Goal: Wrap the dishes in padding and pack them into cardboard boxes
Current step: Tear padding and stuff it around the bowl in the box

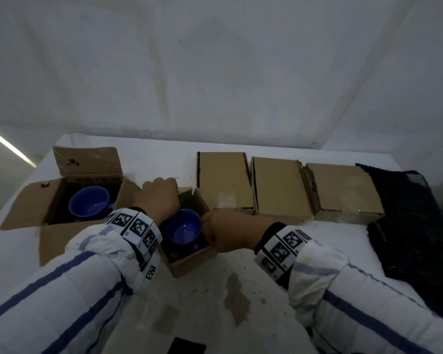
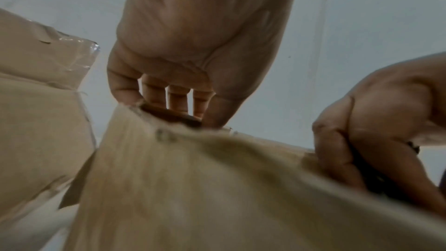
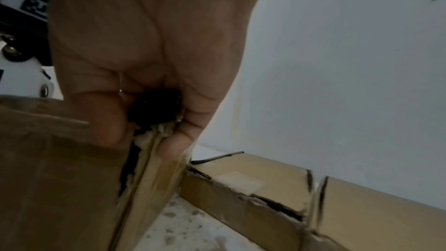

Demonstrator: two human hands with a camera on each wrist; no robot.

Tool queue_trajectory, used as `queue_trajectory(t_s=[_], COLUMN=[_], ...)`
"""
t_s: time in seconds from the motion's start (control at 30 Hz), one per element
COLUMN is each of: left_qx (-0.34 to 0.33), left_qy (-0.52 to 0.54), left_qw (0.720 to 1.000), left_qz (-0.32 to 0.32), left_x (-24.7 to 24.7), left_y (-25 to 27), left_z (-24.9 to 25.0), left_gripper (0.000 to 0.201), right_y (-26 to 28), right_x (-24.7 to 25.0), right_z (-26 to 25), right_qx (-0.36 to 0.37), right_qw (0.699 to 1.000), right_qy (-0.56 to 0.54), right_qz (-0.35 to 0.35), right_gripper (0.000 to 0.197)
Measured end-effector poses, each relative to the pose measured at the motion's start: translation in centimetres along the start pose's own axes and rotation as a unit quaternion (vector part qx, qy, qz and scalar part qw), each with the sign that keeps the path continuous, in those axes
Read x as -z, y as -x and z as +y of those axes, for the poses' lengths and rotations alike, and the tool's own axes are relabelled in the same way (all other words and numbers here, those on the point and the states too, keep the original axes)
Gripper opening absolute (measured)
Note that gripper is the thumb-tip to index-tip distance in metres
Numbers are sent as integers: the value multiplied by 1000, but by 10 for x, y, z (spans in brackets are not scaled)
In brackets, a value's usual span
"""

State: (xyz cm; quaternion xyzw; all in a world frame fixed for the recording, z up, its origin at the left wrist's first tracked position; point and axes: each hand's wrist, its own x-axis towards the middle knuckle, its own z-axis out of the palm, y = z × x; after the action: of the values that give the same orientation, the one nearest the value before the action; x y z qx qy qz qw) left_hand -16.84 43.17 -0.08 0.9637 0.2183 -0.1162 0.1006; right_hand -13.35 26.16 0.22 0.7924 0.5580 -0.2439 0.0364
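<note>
- Both hands have a closed grip on the small box: the left hand [image 1: 161, 198] curls its fingers [image 2: 154, 91] over the top edge of the far flap, thumb on the near face and the other fingers behind it.
- Right hand [image 1: 225, 232] pinches the box's right-hand edge, thumb [image 3: 173, 146] pressed on the cardboard and a wad of dark padding [image 3: 154, 108] bunched inside its curled fingers.
- Small box [image 1: 189, 263] sits open on the table [image 1: 241, 302], in front of the person, between the two wrists.
- A blue bowl [image 1: 182, 227] sits upright inside it, on dark padding.
- To the left, apart from the small box, a larger box [image 1: 36, 200] stands with its flaps spread open; a second blue bowl [image 1: 88, 204] sits upright inside on dark material.
- Behind and to the right, three closed boxes [image 1: 279, 185] stand in a row, side by side, along the far part of the table; the nearest one is just beside the small box's far flap.
- A dark sheet of padding [image 1: 409, 226] lies flat at the right end of the table, its edge against the last closed box.
- Both forearms wear white sleeves [image 1: 74, 290] with blue stripes, and wristbands [image 1: 138, 231] printed with black-and-white square markers.
</note>
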Motion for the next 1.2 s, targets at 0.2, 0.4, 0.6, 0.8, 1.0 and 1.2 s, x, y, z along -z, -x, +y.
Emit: queue_trajectory(t_s=[0.2, 0.4, 0.6, 0.8, 1.0, 1.2], left_qx=[-38, -100, -130, -121, -99, -94], left_qy=[23, 43, 86, 142, 191, 218], left_qw=[998, 985, 982, 974, 961, 946], left_qz=[-39, -132, -109, -128, -175, -218], left_x=[-2, 1, -15, -26, -25, -24], left_y=[5, 20, 24, 21, 20, 21], left_z=[36, 79, 115, 140, 149, 150], left_gripper=[31, 37, 25, 15, 13, 14], right_y=[32, 73, 104, 114, 113, 120], right_x=[3, 8, 1, -22, -42, -46], right_z=[25, 48, 75, 93, 96, 93], right_qx=[-62, -98, -200, -288, -355, -322], right_qw=[997, 994, 979, 956, 933, 941], right_qy=[-33, -47, 11, -46, -56, -24], right_qz=[-28, -7, 25, 14, 27, 101], right_gripper=[20, 19, 18, 33, 31, 26])
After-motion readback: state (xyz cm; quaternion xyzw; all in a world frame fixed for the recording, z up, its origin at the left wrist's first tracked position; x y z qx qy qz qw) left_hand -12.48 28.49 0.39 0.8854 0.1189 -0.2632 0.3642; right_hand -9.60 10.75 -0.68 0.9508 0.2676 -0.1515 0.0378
